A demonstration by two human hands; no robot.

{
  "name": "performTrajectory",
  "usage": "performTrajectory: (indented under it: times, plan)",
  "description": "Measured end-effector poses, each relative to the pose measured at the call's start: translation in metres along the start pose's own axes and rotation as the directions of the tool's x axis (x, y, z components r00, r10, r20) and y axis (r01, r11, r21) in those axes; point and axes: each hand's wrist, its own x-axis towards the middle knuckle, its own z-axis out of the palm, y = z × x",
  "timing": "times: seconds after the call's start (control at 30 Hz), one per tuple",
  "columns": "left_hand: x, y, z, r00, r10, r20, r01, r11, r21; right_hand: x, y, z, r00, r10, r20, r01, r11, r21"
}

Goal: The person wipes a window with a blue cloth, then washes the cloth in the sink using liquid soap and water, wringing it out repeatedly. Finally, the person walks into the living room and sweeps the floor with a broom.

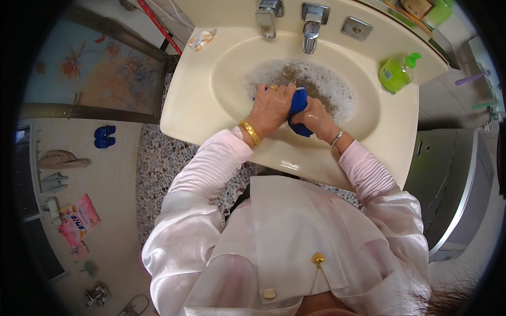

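Observation:
Both of my hands grip a wet blue cloth item over the soapy water in the oval basin of a cream washbasin. From the left, my left hand presses on it with the knuckles up and a gold ring on one finger. My right hand clutches its other side, and part of the blue fabric hangs below the fingers near the basin's front rim. A small pale edge shows at the top of the bundle. Foam hides much of the basin bottom, and the water looks brownish in the middle.
Behind the basin stand a chrome faucet and a lever handle. A green soap pump bottle is on the right ledge, a crumpled wrapper on the left. A grey appliance stands at right, a framed floral glass door at left.

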Motion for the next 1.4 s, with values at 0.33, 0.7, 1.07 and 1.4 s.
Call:
performTrajectory:
  times: [0.33, 0.7, 1.07, 1.4]
  plan:
    - [0.007, -0.038, -0.030, 0.706, -0.333, 0.625, 0.646, -0.059, -0.761, 0.004, -0.035, -0.006, 0.612, -0.759, 0.222, 0.604, 0.268, -0.750]
    - [0.005, -0.053, -0.060, 0.730, -0.061, 0.681, 0.553, 0.638, -0.536, 0.039, -0.051, 0.014, 0.784, -0.557, 0.276, 0.558, 0.434, -0.708]
    - [-0.007, -0.049, -0.024, 0.995, 0.068, 0.079, -0.062, 0.996, -0.069, 0.023, -0.037, 0.043, 0.974, -0.166, -0.156, 0.089, 0.907, -0.412]
    - [-0.017, -0.077, -0.019, 0.933, -0.222, -0.282, 0.110, 0.925, -0.364, 0.031, -0.041, 0.069, 0.995, 0.052, -0.084, 0.001, 0.845, 0.535]
